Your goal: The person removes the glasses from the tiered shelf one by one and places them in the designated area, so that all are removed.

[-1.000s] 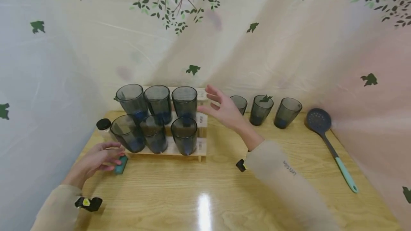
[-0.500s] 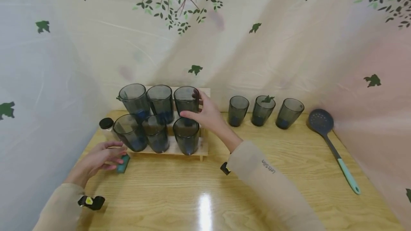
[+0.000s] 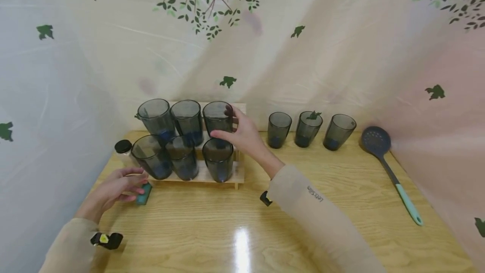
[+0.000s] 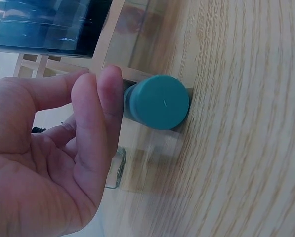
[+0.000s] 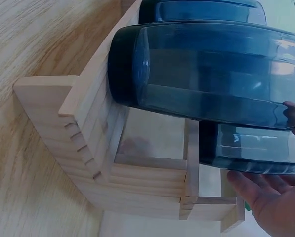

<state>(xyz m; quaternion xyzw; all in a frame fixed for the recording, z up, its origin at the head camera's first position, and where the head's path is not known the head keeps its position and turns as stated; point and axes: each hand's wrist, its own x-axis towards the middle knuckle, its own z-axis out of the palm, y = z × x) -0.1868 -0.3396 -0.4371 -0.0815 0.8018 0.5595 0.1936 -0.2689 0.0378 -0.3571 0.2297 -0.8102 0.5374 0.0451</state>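
Six-glass rows aside, a stepped wooden rack point(image 3: 238, 176) carries several dark tinted drinking glasses in two rows. My right hand point(image 3: 246, 136) grips the right-hand glass point(image 3: 217, 117) of the back row, thumb in front and fingers on its far side. In the right wrist view, the held back glass point(image 5: 251, 145) is partly hidden by the front-row glass point(image 5: 201, 74). At the rack's left front corner, my left hand point(image 3: 117, 188) hovers with relaxed fingers and holds nothing. Just beyond its fingertips is a small teal cylinder point(image 4: 162, 102), partly hidden by them in the head view.
Three smaller tinted glasses point(image 3: 279, 129) stand in a row near the back of the wooden table point(image 3: 189, 231). To their right lies a slotted skimmer point(image 3: 386, 167) with a mint handle. A black-lidded jar point(image 3: 123, 146) stands left of the rack. Patterned curtain hangs behind.
My right hand has moved left from beside the rack and taken hold of the back-row right glass. The left hand stays nearly still.
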